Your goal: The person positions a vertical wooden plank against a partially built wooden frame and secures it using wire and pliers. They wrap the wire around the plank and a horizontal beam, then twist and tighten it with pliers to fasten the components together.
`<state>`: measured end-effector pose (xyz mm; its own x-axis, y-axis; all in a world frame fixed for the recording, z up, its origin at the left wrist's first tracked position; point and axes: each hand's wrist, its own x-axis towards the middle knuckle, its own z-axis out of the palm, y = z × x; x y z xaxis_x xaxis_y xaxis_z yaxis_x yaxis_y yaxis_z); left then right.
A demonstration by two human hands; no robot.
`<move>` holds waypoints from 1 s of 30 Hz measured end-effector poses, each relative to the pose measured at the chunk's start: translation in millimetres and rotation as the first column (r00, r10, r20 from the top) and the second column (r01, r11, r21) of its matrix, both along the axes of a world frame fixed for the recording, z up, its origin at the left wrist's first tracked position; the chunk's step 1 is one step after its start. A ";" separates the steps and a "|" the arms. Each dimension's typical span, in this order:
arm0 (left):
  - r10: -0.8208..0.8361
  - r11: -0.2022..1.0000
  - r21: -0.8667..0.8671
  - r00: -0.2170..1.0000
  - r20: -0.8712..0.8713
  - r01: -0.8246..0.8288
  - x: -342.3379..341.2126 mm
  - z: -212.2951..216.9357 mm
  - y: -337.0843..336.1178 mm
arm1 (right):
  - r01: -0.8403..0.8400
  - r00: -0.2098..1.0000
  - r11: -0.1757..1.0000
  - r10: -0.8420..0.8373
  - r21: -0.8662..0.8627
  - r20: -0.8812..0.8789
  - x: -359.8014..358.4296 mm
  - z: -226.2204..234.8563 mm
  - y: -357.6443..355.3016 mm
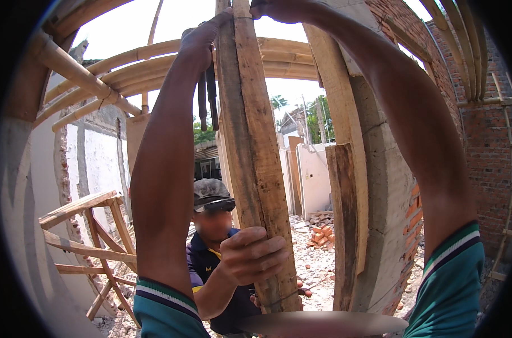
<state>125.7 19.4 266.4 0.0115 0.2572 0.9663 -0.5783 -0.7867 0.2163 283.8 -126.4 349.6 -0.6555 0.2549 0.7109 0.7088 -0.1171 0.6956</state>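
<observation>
A long, rough wooden beam (262, 146) stands upright in front of me, a dark crack running down it. My left hand (201, 40) is raised to its upper left side, fingers closed against the wood. From that hand hang the two dark handles of a pincer-like tool (212, 96); its head is hidden. At the top edge my right hand (281, 10) is closed beside the beam's right side, and what its fingers hold cannot be made out. Lower down, a co-worker's hand (253, 256) wraps round the beam.
The co-worker in a dark cap (212, 194) stands behind the beam. Bamboo poles (149, 62) cross overhead. At right rise another timber (346, 135) and a brick wall (487, 158). A wooden frame (92, 242) leans at left. Rubble (315, 276) and loose bricks (322, 235) cover the ground.
</observation>
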 end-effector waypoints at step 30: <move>0.076 0.978 0.208 0.969 -0.235 -0.027 -6.7 -9.8 -18.3 | -0.249 0.945 0.967 0.233 -0.043 -0.229 -13.0 -10.2 -2.1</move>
<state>119.1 1.1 256.6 0.2415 0.0640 0.9683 -0.4863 -0.8555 0.1779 270.8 -128.6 339.4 -0.5324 0.1636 0.8305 0.8463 0.1202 0.5189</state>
